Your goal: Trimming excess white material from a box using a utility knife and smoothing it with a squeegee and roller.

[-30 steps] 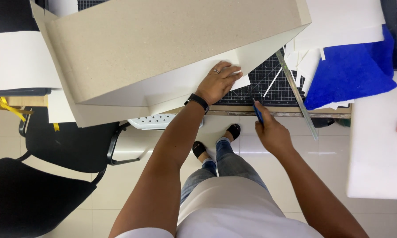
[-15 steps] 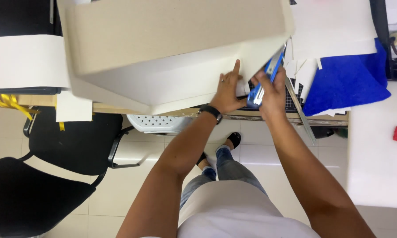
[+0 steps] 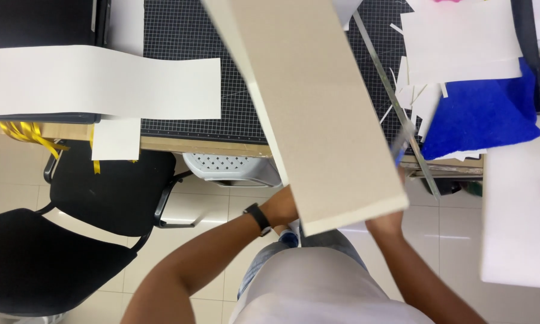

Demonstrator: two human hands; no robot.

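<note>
Under the near end of the board [image 3: 318, 114]: left hand [image 3: 282, 207], wrist with black watch [image 3: 258, 218] showing, fingers hidden behind the board's lower edge, so its grip cannot be told; it meets the board at the near left corner.

Right hand [image 3: 385, 223]: mostly hidden beneath the board's near right corner; closure likewise cannot be told. A blue, blurred sliver (likely the cutter [image 3: 400, 153] seen half a second ago) shows just beside the board's right edge.

Change: half a second ago the board lay broad across the view, over the table edge, with both hands on top of it; now it is lifted and swung, and the hands are under its near end. Judged meaning: the board is off the mat and being carried or turned, not pressed down.

Board, orientation: beige, long and flat; long axis runs from the near right, by the body, away to the upper left of the view; far end points over the cutting mat [image 3: 186, 36], near end hangs past the table [image 3: 198, 145] edge above the floor.

Surroundings: white paper strip [image 3: 96, 81] at left, metal ruler [image 3: 396, 102] slanting at right, blue cloth [image 3: 480, 120] beyond it, black chair [image 3: 96, 198] below the table.
</note>
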